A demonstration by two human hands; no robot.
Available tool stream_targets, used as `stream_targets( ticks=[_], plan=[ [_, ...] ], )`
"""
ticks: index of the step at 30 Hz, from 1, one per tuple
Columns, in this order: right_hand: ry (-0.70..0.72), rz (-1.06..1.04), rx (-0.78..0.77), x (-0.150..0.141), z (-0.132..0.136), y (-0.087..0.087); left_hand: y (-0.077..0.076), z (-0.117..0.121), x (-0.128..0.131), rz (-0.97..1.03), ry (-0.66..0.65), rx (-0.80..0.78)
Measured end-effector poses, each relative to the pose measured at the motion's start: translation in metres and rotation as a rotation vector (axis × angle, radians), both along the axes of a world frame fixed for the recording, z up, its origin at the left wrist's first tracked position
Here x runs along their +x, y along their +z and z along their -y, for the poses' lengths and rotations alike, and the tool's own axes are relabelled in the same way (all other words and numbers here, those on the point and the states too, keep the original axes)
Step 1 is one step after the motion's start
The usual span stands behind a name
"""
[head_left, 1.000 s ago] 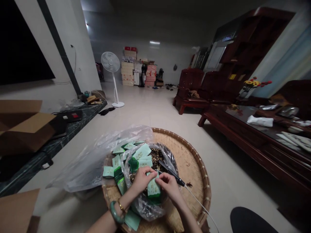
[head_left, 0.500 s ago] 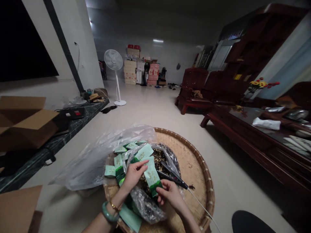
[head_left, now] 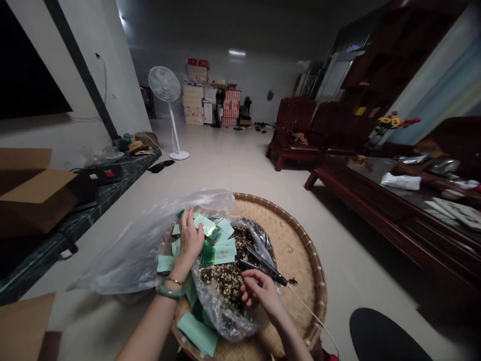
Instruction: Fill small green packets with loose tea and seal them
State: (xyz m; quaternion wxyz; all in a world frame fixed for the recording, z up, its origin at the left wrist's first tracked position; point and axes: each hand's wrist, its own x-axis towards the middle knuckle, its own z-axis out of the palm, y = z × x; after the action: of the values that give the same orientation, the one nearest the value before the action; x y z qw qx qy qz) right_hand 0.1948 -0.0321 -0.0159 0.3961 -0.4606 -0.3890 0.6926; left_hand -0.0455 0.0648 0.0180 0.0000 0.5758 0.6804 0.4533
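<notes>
My left hand [head_left: 190, 239] reaches over a pile of small green packets [head_left: 165, 263] on the left of the round woven bamboo tray [head_left: 296, 240]. A pale green packet [head_left: 207, 228] with a darker green end sits between its thumb and fingers. My right hand [head_left: 260, 292] hovers with loosely curled fingers, nothing visible in them, above dark and yellowish loose bits [head_left: 221, 281] in a clear plastic bag [head_left: 229, 323]. Beyond it, a black hair straightener [head_left: 268, 271] with a white cord lies spread on the bag. Another packet [head_left: 221, 251] lies flat on the bag.
A large clear plastic bag [head_left: 120, 255] spills off the tray's left side. Flat green packets [head_left: 198, 333] lie at its near edge. An open cardboard box [head_left: 33, 195] stands at left, a dark wooden table [head_left: 338, 185] at right, and a white fan [head_left: 165, 85] farther off.
My left hand has moved up and left to the pile with a packet. My right hand has let go of that packet and stays over the bag. The view has shifted slightly.
</notes>
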Motion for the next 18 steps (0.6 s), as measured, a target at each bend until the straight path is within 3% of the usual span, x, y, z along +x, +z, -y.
stream_targets(
  ticks=[5,7,12,14,17,18],
  plan=[
    [0.026,0.013,-0.007,-0.002,0.001,0.003,0.001,0.011,0.007,-0.377,-0.171,-0.207],
    [0.035,0.016,-0.002,-0.003,0.001,0.003,0.003,0.007,0.005,-0.439,-0.109,-0.234],
    [0.006,0.01,0.005,-0.003,0.001,-0.002,0.015,0.0,0.001,-0.419,0.151,-0.111],
    [-0.003,0.005,-0.001,-0.002,0.001,-0.003,0.019,0.007,0.003,-0.414,0.044,-0.104],
    [-0.009,0.002,-0.003,-0.002,0.002,-0.003,0.021,0.029,0.012,-0.506,-0.389,-0.227],
    [-0.01,0.001,-0.002,-0.002,0.002,-0.002,0.02,0.037,0.016,-0.562,-0.458,-0.277]
  ],
)
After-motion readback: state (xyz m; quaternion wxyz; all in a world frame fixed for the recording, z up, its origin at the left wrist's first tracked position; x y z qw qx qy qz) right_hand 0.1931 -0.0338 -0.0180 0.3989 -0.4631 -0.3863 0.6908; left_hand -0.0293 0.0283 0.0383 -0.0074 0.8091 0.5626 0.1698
